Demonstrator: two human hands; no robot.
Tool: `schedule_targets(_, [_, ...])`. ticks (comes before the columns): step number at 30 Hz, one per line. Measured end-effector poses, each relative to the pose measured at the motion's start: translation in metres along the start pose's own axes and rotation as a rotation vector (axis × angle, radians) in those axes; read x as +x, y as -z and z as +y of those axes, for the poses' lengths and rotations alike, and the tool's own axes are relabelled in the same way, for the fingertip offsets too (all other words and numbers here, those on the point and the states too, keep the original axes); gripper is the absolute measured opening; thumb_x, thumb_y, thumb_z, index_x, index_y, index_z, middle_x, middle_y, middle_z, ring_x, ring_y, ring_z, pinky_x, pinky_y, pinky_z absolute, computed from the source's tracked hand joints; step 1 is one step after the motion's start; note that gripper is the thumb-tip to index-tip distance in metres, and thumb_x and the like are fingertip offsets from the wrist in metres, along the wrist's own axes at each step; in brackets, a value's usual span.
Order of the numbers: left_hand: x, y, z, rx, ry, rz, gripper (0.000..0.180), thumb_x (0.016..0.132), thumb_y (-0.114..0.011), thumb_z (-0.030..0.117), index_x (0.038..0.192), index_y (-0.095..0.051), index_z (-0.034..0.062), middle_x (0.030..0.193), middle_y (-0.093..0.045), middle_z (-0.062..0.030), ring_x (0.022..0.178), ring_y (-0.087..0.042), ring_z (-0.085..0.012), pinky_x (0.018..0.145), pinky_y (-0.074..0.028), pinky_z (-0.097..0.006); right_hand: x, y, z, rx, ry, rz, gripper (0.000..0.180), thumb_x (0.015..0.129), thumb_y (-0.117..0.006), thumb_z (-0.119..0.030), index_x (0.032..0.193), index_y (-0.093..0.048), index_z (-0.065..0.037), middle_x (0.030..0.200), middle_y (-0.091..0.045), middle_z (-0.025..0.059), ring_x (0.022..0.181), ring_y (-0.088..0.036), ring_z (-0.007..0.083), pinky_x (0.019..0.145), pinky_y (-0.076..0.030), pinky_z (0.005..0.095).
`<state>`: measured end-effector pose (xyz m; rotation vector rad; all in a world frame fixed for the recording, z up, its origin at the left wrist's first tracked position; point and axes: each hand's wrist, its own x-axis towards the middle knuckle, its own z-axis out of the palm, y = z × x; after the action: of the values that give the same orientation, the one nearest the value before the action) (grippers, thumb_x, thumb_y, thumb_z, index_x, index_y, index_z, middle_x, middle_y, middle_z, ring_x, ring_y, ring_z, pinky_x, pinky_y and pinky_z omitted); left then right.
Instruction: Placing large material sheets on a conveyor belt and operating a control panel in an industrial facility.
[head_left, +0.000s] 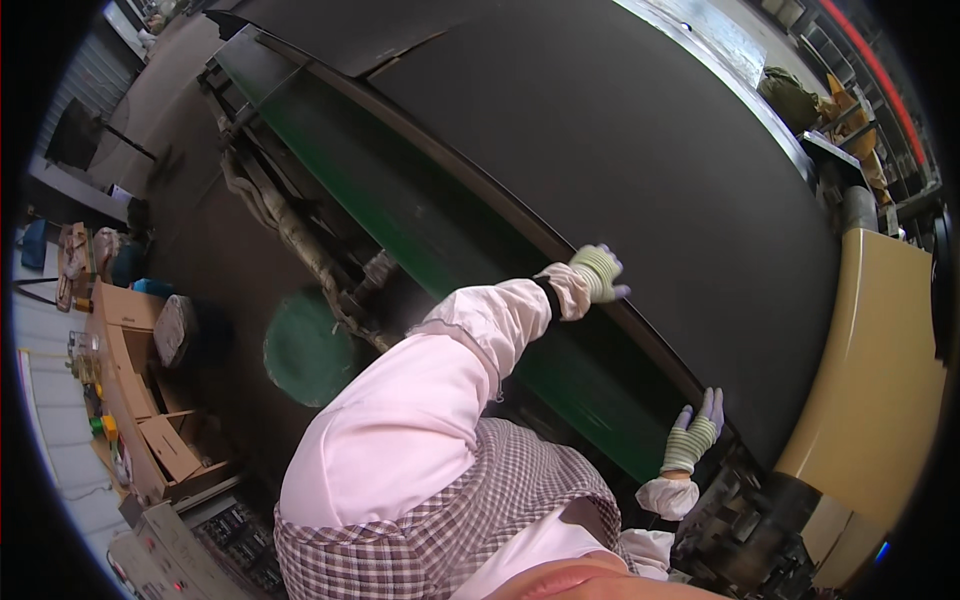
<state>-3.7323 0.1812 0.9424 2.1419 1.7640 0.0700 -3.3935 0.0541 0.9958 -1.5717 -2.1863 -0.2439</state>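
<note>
A wide black sheet (640,150) lies across a large machine bed, bordered along its near side by a dark green frame (420,215). My left hand (598,270), in a striped green-and-white glove with a pink sleeve, rests on the sheet's near edge, fingers flat. My right hand (695,432), gloved the same way, presses on that edge further right, fingers spread. Neither hand holds anything loose. My checked apron and pink sleeve fill the lower middle.
A tan machine housing (880,390) stands at the right. A round green disc (305,350) and a chain mechanism (300,240) lie below the green frame. Cardboard boxes (140,400) sit at the left, with a control panel at the lower left.
</note>
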Motion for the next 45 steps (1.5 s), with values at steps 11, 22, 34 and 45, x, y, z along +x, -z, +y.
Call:
schedule_targets(11, [-0.053,0.121,-0.285,0.09,0.507,0.632,0.09,0.077,-0.067,0.056,0.144,-0.034,0.0064,0.15,-0.03,-0.0215,0.138,-0.028,-0.0379,0.115,-0.023,-0.043,0.039,-0.047,-0.082,0.068,0.015,-0.133,0.051,0.079,-0.061,-0.005,0.13,-0.053,-0.004,0.134,-0.051,0.0197,0.121,-0.05,0.0372,0.104,-0.039,0.0451])
schedule_targets(22, [-0.022,0.094,-0.317,0.137,0.598,-0.042,0.111,0.069,-0.054,0.081,0.151,-0.021,0.0141,0.156,-0.019,-0.0163,0.144,-0.015,-0.0369,0.114,-0.016,-0.055,0.224,-0.181,-0.318,0.48,0.283,-0.206,0.053,0.076,-0.07,-0.019,0.126,-0.055,-0.012,0.13,-0.053,0.0148,0.117,-0.051,0.0363,0.098,-0.043,0.0465])
schedule_targets(34, [-0.024,0.115,-0.395,0.14,0.494,0.44,0.075,0.077,-0.067,0.057,0.135,-0.048,0.0141,0.136,-0.048,-0.0138,0.127,-0.043,-0.0346,0.104,-0.039,-0.042,0.209,-0.23,-0.297,0.318,-0.068,-0.341,0.053,0.078,-0.068,-0.03,0.127,-0.057,-0.014,0.129,-0.056,0.0134,0.118,-0.051,0.035,0.099,-0.042,0.0472])
schedule_targets(45, [-0.02,0.114,-0.355,-0.223,0.297,0.015,0.073,0.077,-0.065,0.058,0.127,-0.055,0.0065,0.131,-0.053,-0.0188,0.122,-0.05,-0.032,0.101,-0.041,-0.042,0.164,-0.211,-0.159,0.006,-0.269,-0.461,0.057,0.075,-0.074,-0.013,0.129,-0.058,-0.02,0.13,-0.053,0.0118,0.114,-0.051,0.0364,0.097,-0.045,0.0441])
